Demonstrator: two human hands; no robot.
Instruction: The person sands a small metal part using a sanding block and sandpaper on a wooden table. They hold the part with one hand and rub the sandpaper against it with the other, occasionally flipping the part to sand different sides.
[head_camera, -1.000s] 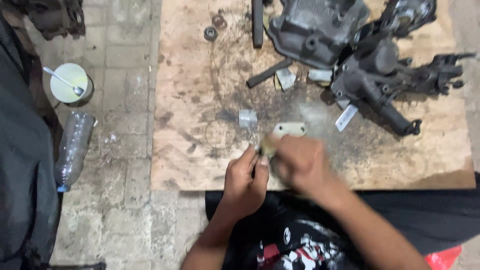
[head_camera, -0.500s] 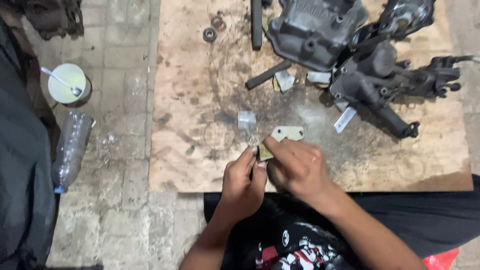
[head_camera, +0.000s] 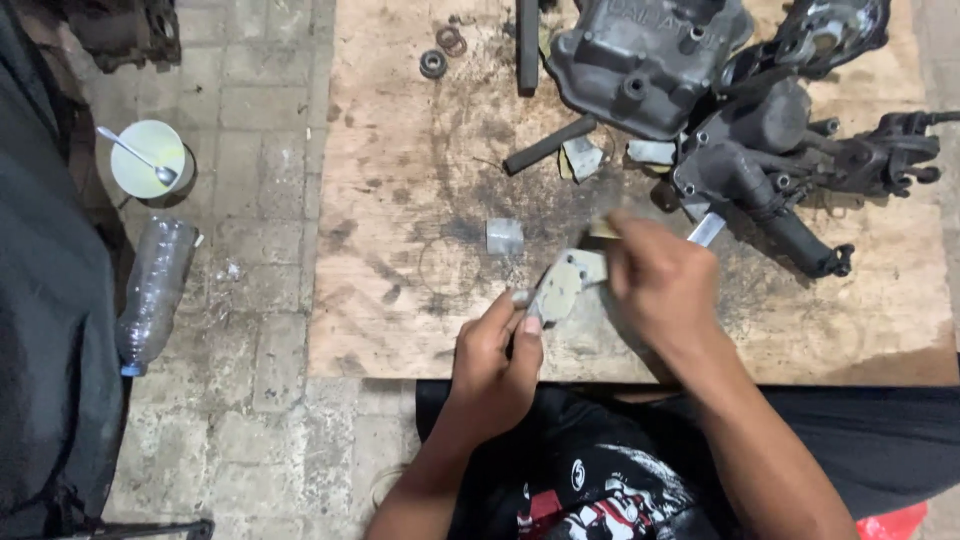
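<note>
My left hand (head_camera: 495, 360) pinches the near end of a small pale metal plate (head_camera: 557, 290) with holes in it, holding it tilted just above the plywood board (head_camera: 400, 200). My right hand (head_camera: 660, 285) is curled at the plate's far end, and a small tan piece (head_camera: 603, 228) shows at its fingertips. Whether those fingers also grip the plate is hidden. A little grey block (head_camera: 504, 236) lies on the board just left of the hands.
Dark engine parts fill the board's far right: a cast cover (head_camera: 640, 60) and a black assembly (head_camera: 770, 170). A black rod (head_camera: 548, 145) and a bearing ring (head_camera: 432, 64) lie farther back. On the paving at left are a cup with a spoon (head_camera: 148, 160) and a plastic bottle (head_camera: 155, 290).
The pale plate lay on the board beyond my hands; now my left hand holds it lifted. My right hand has shifted right and away from my body, to the plate's far end.
</note>
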